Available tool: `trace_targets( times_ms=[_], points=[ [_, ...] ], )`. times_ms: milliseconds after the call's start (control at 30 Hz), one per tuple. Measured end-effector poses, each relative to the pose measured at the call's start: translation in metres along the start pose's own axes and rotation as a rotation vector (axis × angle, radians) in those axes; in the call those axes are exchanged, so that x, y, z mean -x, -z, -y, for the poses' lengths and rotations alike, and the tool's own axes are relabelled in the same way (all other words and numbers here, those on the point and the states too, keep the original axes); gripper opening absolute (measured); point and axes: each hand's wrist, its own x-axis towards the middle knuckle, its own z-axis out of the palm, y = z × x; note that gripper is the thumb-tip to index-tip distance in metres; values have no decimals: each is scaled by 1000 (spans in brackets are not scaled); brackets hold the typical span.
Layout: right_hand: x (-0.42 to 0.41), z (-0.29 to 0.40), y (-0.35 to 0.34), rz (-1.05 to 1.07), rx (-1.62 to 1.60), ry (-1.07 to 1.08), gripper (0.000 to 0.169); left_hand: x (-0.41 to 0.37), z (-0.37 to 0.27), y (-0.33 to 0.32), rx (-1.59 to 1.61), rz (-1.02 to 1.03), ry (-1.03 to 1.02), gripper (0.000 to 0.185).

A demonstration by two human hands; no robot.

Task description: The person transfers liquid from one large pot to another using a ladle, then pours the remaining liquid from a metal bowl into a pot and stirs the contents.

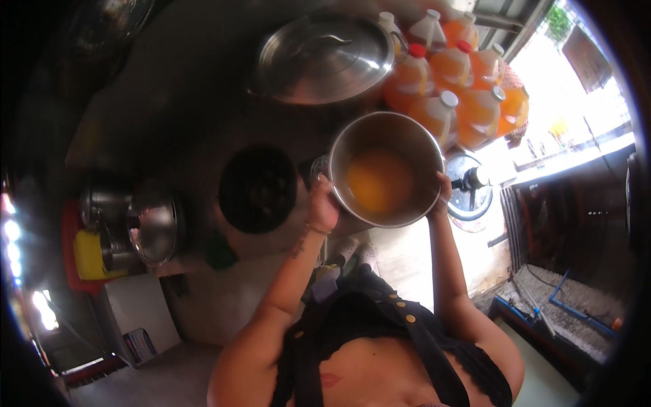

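Observation:
Both my hands hold a deep metal pot [385, 122] by its opposite sides. My left hand [323, 204] grips it on the left, near a side handle, and my right hand [442, 194] grips it on the right, partly hidden by the rim. Orange liquid [381, 180] covers the pot's bottom. Just beyond the pot stand several plastic jugs [452, 66] of orange liquid with white and red caps. A large metal pot with its lid on [330, 61] is at the upper middle. A dark round vessel or burner [258, 189], too dim to tell which, lies left of my left hand.
Metal bowls [152, 226] and pots stand at the left beside a yellow container [91, 257] and a red one. Right of my right hand is a round clear lid or container [465, 196] with a black part. A blue-edged trough [529, 318] lies lower right.

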Motion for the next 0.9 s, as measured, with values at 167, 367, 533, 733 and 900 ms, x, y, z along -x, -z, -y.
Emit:
trace_targets(
  times_ms=[167, 367, 533, 733, 900],
  points=[
    [33, 26, -34, 24, 219, 54, 45, 37, -41, -47, 12, -6, 17, 29],
    [77, 22, -87, 109, 173, 324, 69, 76, -86, -58, -245, 2, -268, 26],
    [132, -1, -112, 397, 512, 427, 73, 121, -134, -54, -260, -95, -431, 18],
    [184, -57, -164, 945, 886, 582, 78, 211, -214, 8, -315, -214, -559, 12],
    [237, -155, -240, 1352, 890, 493, 81, 313, -308, 71, -162, -317, -698, 10]
  ],
)
